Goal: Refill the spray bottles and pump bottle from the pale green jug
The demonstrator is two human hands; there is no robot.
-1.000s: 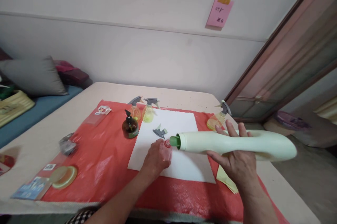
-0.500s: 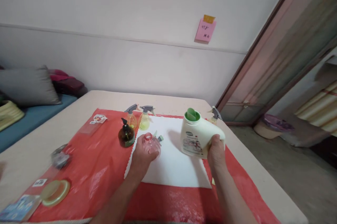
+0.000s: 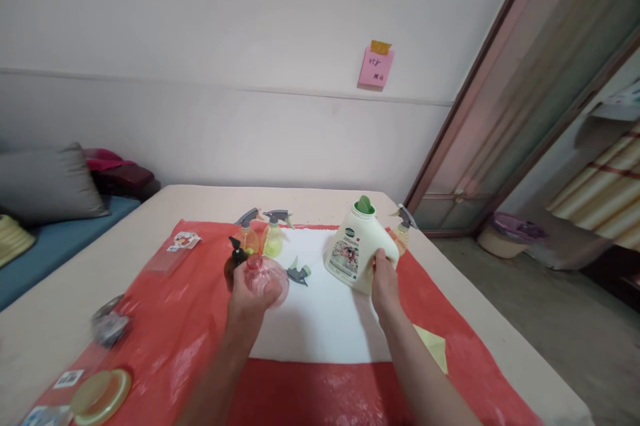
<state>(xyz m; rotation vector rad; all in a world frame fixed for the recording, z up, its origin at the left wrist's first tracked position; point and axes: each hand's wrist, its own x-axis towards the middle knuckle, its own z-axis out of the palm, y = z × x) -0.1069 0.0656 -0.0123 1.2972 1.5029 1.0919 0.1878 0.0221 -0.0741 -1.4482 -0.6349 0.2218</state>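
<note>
My left hand [image 3: 251,294] is closed round a clear pink bottle [image 3: 273,277], its mouth uncapped and facing up. In my right hand [image 3: 384,279] is the handle of a pale cream jug [image 3: 350,246] with a printed label and a green spout in its neck. The jug leans to the left over the white sheet [image 3: 325,333]; whether its base touches the sheet I cannot tell. A loose grey spray trigger head [image 3: 299,274] lies on the sheet between the two. Behind the pink bottle stands a brown pump bottle [image 3: 234,265], partly covered by it.
Two spray bottles, one orange [image 3: 247,237] and one yellow [image 3: 273,239], stand at the back. Another spray bottle [image 3: 401,234] is behind the jug. A red cloth [image 3: 175,326] carries a round lid [image 3: 101,396] at left and a yellow paper [image 3: 433,346] at right.
The jug has moved left and tilted further leftward in my right hand. My left hand has brought the pink bottle a little left, uncovering the trigger head. The whole view has shifted slightly.
</note>
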